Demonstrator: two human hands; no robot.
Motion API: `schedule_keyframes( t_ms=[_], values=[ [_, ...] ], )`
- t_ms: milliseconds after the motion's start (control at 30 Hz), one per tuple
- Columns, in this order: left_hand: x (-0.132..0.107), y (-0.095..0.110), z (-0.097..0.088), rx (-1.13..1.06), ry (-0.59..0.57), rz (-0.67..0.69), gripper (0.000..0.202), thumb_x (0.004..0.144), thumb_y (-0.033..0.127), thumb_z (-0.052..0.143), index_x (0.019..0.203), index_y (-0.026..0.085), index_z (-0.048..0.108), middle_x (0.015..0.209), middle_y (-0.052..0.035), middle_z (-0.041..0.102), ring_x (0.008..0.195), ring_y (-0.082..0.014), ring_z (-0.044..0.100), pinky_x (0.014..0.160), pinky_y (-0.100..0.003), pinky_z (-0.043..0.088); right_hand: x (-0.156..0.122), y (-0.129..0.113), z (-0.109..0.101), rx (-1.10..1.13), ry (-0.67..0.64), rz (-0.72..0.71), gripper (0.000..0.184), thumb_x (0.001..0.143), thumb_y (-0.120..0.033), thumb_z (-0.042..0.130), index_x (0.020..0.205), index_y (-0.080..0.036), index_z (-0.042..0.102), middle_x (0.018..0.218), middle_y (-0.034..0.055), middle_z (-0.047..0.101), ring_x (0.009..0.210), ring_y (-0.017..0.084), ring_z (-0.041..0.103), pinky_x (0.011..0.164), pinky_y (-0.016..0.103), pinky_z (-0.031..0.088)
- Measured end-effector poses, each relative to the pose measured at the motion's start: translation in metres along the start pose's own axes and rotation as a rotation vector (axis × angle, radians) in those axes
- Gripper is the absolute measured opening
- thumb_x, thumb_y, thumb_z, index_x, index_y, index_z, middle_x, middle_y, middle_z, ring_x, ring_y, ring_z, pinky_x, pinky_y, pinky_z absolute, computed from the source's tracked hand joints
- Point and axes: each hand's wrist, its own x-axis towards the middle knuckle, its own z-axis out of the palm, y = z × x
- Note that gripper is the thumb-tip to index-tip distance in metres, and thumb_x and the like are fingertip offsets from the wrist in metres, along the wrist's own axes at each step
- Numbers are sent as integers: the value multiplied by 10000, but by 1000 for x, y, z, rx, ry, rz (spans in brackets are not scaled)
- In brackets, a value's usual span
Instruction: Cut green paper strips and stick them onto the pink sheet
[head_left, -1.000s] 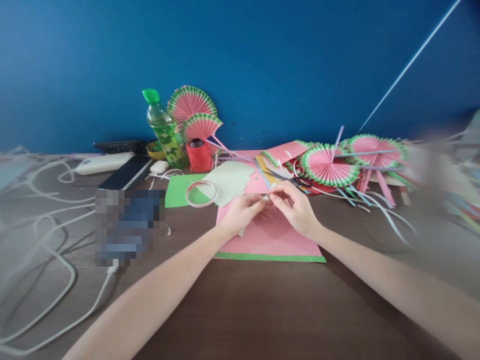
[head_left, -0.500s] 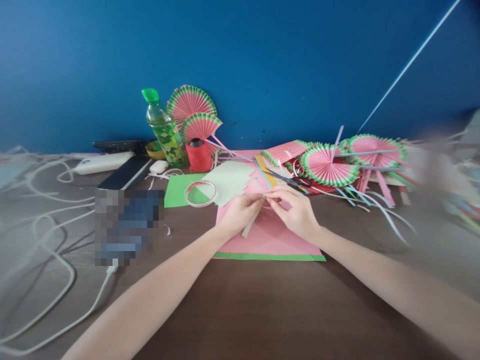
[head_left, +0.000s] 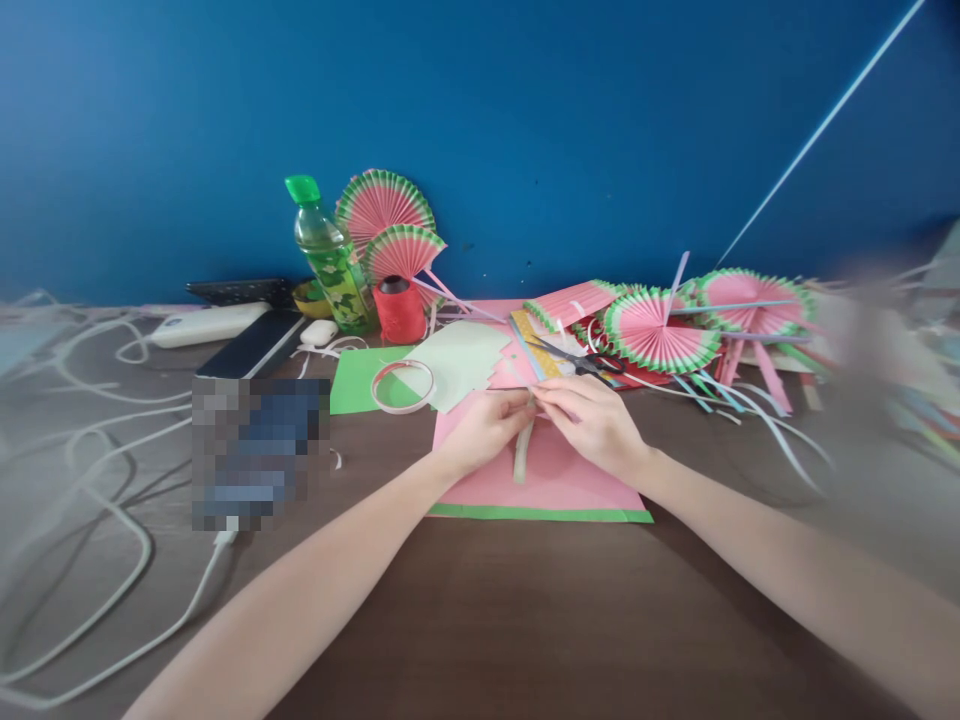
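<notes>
My left hand (head_left: 491,430) and my right hand (head_left: 592,415) meet over a pink paper sheet (head_left: 555,487) with a green strip along its near edge. Both are closed in a pinch, fingertips touching. A narrow pale strip (head_left: 523,455), maybe tape or paper, hangs down from between them; its upper end is hidden by the fingers. Just beyond my right hand lies a pair of dark-handled scissors (head_left: 589,366). To the left of my left hand rests a tape roll (head_left: 376,395), over green paper (head_left: 349,382) and a pale sheet (head_left: 454,362).
Pleated pink and green paper fans (head_left: 658,330) are piled at the back right among paper strips. More fans (head_left: 386,205) lean on the blue wall behind a green-capped bottle (head_left: 334,270) and a red spool (head_left: 398,315). Cables (head_left: 142,560) and a blurred-out device (head_left: 262,450) occupy the left.
The pale strip has swung from slanting down-left to hanging nearly straight down. My hands stay in almost the same place, with the right hand shifted very slightly right.
</notes>
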Motion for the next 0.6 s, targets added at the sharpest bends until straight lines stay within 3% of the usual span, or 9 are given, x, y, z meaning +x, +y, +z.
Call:
schedule_keyframes(
  t_ms=[167,367,500,600],
  values=[
    [1,-2,1,84,-10,22,185,816,201,427,790,129,595,713,2,599,668,-110,515,652,-200,404,2,-1,-2,-102,-26,-104,154,828,-105,486,847,-139,635,854,78,698,743,183,642,651,319,486],
    [0,-2,0,102,-10,32,172,806,172,427,744,135,583,664,21,572,626,-93,494,621,-186,395,1,-1,-2,-73,-4,-84,150,814,-93,484,816,-160,618,821,69,692,721,173,633,644,307,492],
    [0,-4,1,57,15,4,178,801,198,442,694,147,574,620,27,569,591,-93,514,598,-192,416,0,-3,0,65,28,43,122,812,-116,504,824,-161,616,828,71,683,748,168,631,688,301,508],
    [2,-11,3,-141,41,-41,159,798,225,459,789,163,605,734,4,644,673,-114,594,674,-226,474,0,-6,1,186,35,199,120,822,-141,502,840,-169,617,830,63,677,775,156,632,723,281,514]
  ],
)
